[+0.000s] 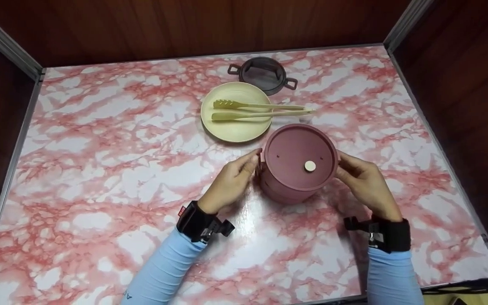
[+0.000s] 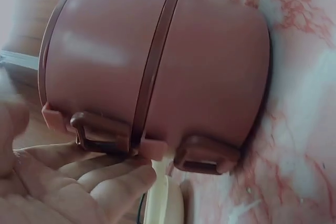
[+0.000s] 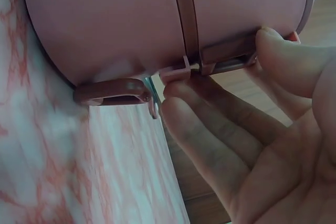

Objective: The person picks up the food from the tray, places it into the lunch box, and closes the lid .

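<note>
A round, dusky-pink two-tier lunch box (image 1: 301, 144) stands upright between the two hands, its flat lid on top with an off-centre cream button (image 1: 310, 166). In the left wrist view, a dark band (image 2: 156, 61) runs between the tiers, with pink clips and brown loop handles (image 2: 205, 155) on the side. My left hand (image 1: 229, 180) touches the upper handle and clip with extended fingers (image 2: 118, 179), the thumb apart from the box. On the opposite side, my right hand (image 1: 367, 184) pinches the upper handle, thumb on top and fingertips beside the pink clip (image 3: 176, 72).
Behind the lunch box lies a pale yellow plate (image 1: 227, 133) bearing a slotted utensil (image 1: 227, 103) and a spatula (image 1: 231, 116), their handles past its rim. Farther back is a dark round dish (image 1: 263, 76) with two loop handles. Dark wooden panels (image 1: 210, 29) border the marbled table (image 1: 100, 178).
</note>
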Motion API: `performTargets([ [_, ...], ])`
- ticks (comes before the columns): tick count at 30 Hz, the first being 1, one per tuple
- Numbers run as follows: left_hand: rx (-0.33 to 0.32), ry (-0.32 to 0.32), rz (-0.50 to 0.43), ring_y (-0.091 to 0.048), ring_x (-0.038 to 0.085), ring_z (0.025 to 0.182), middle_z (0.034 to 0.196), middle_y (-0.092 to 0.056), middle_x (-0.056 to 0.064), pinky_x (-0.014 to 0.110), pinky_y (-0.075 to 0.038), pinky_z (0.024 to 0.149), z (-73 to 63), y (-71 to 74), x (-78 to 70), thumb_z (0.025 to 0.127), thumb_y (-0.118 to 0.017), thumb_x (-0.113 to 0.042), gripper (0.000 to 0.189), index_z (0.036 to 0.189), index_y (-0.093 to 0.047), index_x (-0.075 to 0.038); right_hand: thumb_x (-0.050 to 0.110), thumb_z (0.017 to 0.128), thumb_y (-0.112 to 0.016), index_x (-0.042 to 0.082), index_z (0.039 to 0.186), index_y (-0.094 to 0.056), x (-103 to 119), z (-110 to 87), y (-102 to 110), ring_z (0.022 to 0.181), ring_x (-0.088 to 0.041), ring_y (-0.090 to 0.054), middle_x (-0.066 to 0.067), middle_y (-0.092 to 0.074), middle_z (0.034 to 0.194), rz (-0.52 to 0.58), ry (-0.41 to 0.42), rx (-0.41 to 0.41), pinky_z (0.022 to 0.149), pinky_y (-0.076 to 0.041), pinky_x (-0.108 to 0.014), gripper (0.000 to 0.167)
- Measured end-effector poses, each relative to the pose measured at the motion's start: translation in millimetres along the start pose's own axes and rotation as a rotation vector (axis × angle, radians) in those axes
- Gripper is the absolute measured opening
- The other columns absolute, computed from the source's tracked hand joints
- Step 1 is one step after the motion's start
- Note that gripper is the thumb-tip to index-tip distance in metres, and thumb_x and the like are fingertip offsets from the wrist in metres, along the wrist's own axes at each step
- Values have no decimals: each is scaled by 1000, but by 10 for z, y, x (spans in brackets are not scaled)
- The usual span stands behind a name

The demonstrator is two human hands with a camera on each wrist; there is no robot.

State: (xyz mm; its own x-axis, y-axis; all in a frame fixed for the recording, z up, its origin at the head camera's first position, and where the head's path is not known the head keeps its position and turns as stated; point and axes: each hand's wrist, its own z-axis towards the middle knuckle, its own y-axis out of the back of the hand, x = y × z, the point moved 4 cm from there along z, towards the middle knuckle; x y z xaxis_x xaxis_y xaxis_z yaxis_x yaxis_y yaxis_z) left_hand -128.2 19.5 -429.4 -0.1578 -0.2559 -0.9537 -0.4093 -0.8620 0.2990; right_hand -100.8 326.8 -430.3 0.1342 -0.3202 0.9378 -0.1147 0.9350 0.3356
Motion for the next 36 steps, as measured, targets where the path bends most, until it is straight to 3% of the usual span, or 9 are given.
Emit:
performTargets([
  [2, -1, -1, -19, -62, 14, 83, 97, -67, 9, 26, -52, 85, -5, 16, 27, 107, -42, -35, 50, 150, -43, -9, 12, 98, -62, 15, 142, -55, 11, -1, 8, 124, -17, -57, -14, -58, 137, 5, -3, 6, 95, -51, -25, 45],
  [4, -1, 9, -57, -57, 9, 70, 108, -67, 7, 23, -53, 71, -9, 21, 50, 106, -46, -28, 47, 150, -44, -10, 13, 98, -62, 14, 142, -55, 13, -4, 16, 124, -17, -57, -14, -58, 137, 17, -17, 3, 94, -51, -25, 45],
  [7, -7, 54, -131, -40, 6, 50, 107, -68, 2, 21, -40, 44, -10, 14, 84, 104, -53, -18, 47, 149, -45, -12, 12, 98, -61, 12, 143, -54, 10, -12, 27, 122, -16, -58, -15, -58, 137, 60, -40, -9, 92, -53, -27, 45],
  [9, -17, 73, -149, -42, 5, 50, 129, -62, 5, 20, -41, 43, -9, 17, 94, 102, -54, -14, 47, 149, -46, -12, 12, 98, -61, 9, 143, -53, 1, -20, 39, 118, -17, -61, -15, -59, 135, 98, -56, -22, 91, -54, -28, 45],
  [17, -32, 88, -85, -45, 6, 53, 114, -68, 15, 19, -42, 45, -22, 84, 130, 101, -56, -8, 46, 146, -49, -9, 10, 98, -62, 3, 141, -54, -49, -58, 78, 106, -23, -68, -16, -63, 130, 195, -117, -64, 89, -55, -34, 44],
  [21, -36, 85, -46, -52, 15, 59, 128, -64, 11, 20, -46, 49, -32, 96, 181, 100, -57, -6, 46, 145, -49, -4, 10, 99, -60, 3, 141, -54, -105, -63, 84, 100, -22, -70, -16, -65, 127, 122, -159, -72, 88, -55, -37, 43],
  [28, -25, 90, -81, -67, 25, 106, 129, -63, 19, 34, -59, 76, -49, 65, 272, 98, -59, -2, 50, 146, -44, 2, 21, 99, -60, 2, 142, -51, -162, -46, 49, 101, -18, -69, -19, -62, 129, 43, -204, -51, 87, -55, -35, 48],
  [33, -17, 87, -45, -66, 22, 110, 127, -63, 20, 23, -55, 85, -53, 30, 287, 98, -61, -6, 51, 144, -43, 6, 30, 99, -60, 7, 139, -57, -179, -37, 1, 101, -17, -69, -13, -67, 123, -11, -215, -40, 87, -56, -33, 46],
  [36, 2, 94, 8, -69, 26, 95, 122, -66, 18, 21, -57, 73, -61, 3, 276, 100, -58, -11, 51, 145, -41, 6, 30, 100, -59, 7, 133, -63, -183, -23, -35, 98, -16, -70, -11, -71, 115, -66, -207, -44, 85, -57, -32, 41],
])
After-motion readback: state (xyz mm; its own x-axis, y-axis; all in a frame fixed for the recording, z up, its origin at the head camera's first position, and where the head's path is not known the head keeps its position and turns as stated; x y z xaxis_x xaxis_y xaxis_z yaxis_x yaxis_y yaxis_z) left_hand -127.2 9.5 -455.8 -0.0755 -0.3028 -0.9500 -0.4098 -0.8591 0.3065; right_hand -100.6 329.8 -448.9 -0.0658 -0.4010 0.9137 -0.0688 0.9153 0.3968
